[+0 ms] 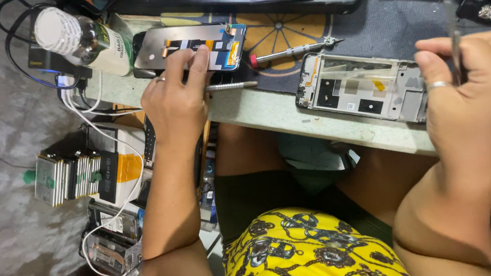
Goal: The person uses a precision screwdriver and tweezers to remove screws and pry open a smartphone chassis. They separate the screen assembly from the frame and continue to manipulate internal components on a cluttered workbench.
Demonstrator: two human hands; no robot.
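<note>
- Left hand (175,99) fingers press flat, holding the screen (190,48) down near the bench's front edge.
- Right hand (472,90) pinches what looks like tweezers (457,54) beside the frame (363,86).
- Risk: the frame overhangs the edge; a nudge could drop it.

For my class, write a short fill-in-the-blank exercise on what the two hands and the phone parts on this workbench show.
1. The left hand rests its fingers on a phone ____ panel lying face down.
2. The right hand pinches thin metal ____.
3. The bare phone frame lies ____ the two hands.
4. The screwdriver has a ____ tip on its handle.

Missing words: screen; tweezers; between; red
</note>
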